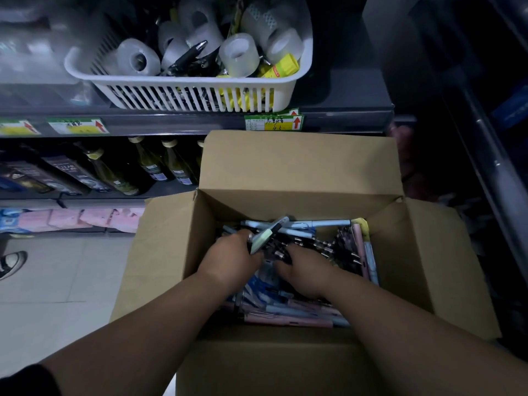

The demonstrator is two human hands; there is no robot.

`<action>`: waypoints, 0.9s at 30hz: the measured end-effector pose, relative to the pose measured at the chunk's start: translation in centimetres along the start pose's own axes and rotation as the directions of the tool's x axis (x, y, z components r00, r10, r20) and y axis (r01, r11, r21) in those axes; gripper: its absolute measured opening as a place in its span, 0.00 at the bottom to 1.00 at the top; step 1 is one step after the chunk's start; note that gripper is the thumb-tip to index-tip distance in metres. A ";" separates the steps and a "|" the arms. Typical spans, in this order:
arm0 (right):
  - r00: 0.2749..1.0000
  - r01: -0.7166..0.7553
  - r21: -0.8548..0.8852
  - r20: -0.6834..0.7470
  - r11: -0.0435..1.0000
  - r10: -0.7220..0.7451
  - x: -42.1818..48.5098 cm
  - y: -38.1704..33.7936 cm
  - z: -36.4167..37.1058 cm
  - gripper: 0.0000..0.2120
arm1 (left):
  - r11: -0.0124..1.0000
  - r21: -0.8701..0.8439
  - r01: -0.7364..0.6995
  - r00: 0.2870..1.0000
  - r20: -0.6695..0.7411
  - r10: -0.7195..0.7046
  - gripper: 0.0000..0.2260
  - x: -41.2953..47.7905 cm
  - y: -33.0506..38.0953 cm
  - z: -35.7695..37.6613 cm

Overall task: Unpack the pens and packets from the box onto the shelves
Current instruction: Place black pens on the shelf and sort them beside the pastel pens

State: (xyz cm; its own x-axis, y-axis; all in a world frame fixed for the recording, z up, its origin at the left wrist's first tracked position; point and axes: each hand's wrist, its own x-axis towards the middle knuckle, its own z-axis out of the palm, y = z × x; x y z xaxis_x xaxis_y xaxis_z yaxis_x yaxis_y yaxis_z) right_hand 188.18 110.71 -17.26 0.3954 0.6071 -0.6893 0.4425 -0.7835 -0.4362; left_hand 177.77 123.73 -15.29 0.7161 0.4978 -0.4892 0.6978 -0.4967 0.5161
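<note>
2 hands are working inside the box (285, 204), which is standing open just in front of the shelf (343, 115). The left hand (231, 254) is gripping a small bunch of pens (264, 237), fingers curled round them. The bunch's long axis is running diagonally, its upper ends pointing up and right toward the box's far wall.

The right hand (304, 271) is digging into the dark pile (337, 247) just beside the left hand. Its fingers are tucked under, so I cannot tell whether it is grasping anything. The pile is lying straight ahead of both hands and touching them, with pens at mixed angles. 1 long pale-blue pen (300, 223) is lying left to right along the far wall. The packets (257, 284) are lying under the wrists, nearer the person.

The basket (185, 92) on the shelf is holding tape rolls and a few pens. It is sitting above and left of the box, so the left hand is probably the nearer 1 for the lift.
</note>
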 end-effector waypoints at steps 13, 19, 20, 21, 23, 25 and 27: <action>0.965 -0.119 0.598 -0.119 0.793 0.234 -9.4 2.2 -5.0 0.11 | 0.975 -0.195 -0.107 0.988 0.091 0.127 0.09 -1.6 3.4 -2.5; 0.912 0.022 0.835 -0.243 0.550 0.331 -15.4 2.4 -5.5 0.13 | 0.935 -0.311 -0.172 0.966 0.134 0.223 0.04 -4.0 7.8 -3.6; 0.902 0.055 0.861 -0.260 0.506 0.345 -16.6 2.5 -5.4 0.14 | 0.931 -0.314 -0.187 0.962 0.132 0.237 0.05 -4.6 8.7 -3.6; 0.889 0.088 0.881 -0.280 0.465 0.362 -17.8 2.7 -5.1 0.14 | 0.926 -0.320 -0.199 0.959 0.130 0.251 0.06 -5.3 9.7 -3.5; 0.851 0.150 0.906 -0.322 0.396 0.415 -20.5 3.1 -4.4 0.13 | 0.911 -0.341 -0.230 0.951 0.117 0.284 0.08 -6.9 11.7 -3.1; 0.806 0.214 0.918 -0.359 0.334 0.472 -23.4 3.6 -3.4 0.14 | 0.897 -0.333 -0.290 0.936 0.096 0.338 0.09 -9.0 13.7 -2.4; 0.768 0.280 0.920 -0.386 0.274 0.511 -26.6 4.0 -2.1 0.13 | 0.881 -0.308 -0.359 0.913 0.080 0.401 0.11 -11.4 15.6 -1.6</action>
State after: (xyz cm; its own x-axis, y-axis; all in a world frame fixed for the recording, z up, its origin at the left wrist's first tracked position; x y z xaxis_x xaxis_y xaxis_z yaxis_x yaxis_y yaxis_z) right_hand 181.17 91.76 0.55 0.8408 0.1167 -0.5286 -0.5081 -0.1666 -0.8450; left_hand 180.42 111.44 -0.57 0.9343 0.1982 -0.2964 0.3530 -0.3970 0.8472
